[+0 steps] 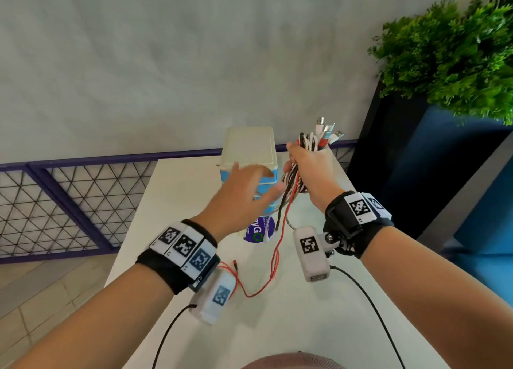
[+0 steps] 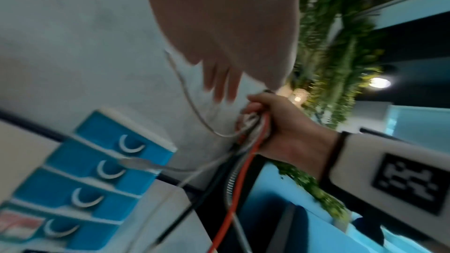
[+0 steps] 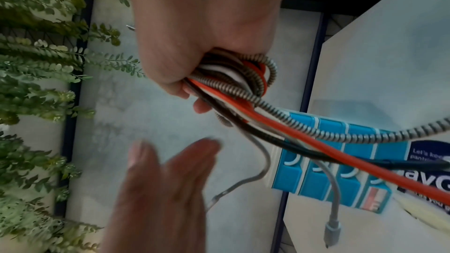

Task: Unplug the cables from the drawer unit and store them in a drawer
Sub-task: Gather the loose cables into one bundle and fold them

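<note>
While the right grip [image 1: 308, 171] is clenched round a bundle of red, white, black and grey braided cables [image 1: 315, 142], held in the air just to the right of the cream-topped plastic drawer unit with blue fronts [image 1: 249, 146], the left grip [image 1: 244, 193] is spread wide and empty, fingers straight, in front of the unit's upper drawers. All four blue drawer fronts with white crescent pulls [image 2: 107, 168] look closed. The bundle's loose ends hang down, with the red strand [image 1: 274, 257] trailing onto the white table [image 1: 305, 327]. Unplugging seems finished, though a grey plug [image 2: 136, 163] in front of the second drawer is too blurred to judge. The step in hand is probably opening a drawer. That calls for hooking one pull and drawing it out without dragging what is likely a light unit, then feeding in the dangling tails.
</note>
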The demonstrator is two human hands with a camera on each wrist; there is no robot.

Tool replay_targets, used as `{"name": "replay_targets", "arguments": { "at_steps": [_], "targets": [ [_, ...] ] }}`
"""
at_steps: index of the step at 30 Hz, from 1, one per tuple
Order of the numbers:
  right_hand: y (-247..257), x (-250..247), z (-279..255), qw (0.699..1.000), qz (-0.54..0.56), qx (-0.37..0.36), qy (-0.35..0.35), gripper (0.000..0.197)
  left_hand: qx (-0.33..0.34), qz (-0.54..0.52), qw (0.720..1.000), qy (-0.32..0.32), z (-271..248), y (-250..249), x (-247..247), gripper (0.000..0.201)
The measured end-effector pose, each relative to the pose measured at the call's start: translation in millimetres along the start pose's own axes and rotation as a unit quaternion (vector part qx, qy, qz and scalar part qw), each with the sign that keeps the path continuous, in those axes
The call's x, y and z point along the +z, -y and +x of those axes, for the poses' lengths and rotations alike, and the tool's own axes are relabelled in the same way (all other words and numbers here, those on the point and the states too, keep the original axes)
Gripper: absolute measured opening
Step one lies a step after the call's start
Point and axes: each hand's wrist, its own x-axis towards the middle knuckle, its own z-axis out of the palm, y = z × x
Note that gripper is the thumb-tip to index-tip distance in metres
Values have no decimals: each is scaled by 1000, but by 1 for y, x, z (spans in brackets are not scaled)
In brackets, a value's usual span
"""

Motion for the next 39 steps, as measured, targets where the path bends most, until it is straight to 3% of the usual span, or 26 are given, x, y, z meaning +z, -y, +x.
{"name": "replay_targets", "arguments": {
  "at_steps": [1,3,6,7,13,17,21,26,29,31,35,39],
  "targets": [
    [-1,3,-1,1000,9,-2,0,8,1,48,997,64,2,-3,6,65],
    [-2,8,-1,1000,32,0,0,11,17,102,986,129,1,1,21,54],
    [-4,8,0,998,58,26,16,21,7,-29,989,143,-4,7,32,15],
    [-5,6,0,997,66,41,20,26,-6,-79,985,153,-5,6,32,12],
    [-14,-8,7,983,143,112,35,41,-86,-189,947,244,-8,16,21,21],
    [-17,-13,10,978,168,116,44,37,-126,-245,908,315,-15,29,14,31],
    [-14,-16,12,970,206,116,52,32,-155,-347,865,327,-27,34,8,35],
    [-14,-19,9,970,204,115,72,34,-252,-424,809,319,-29,31,-1,52],
    [-14,-24,11,974,179,120,69,33,-259,-387,824,323,-30,32,-9,42],
    [-15,-26,10,981,129,122,84,36,-258,-344,850,304,-28,36,-12,38],
    [-16,-26,8,983,-17,95,154,39,-171,-57,951,251,-17,46,-9,35],
    [-16,-23,2,963,-139,76,218,20,-51,154,971,177,-9,34,-12,25]
  ]
}}
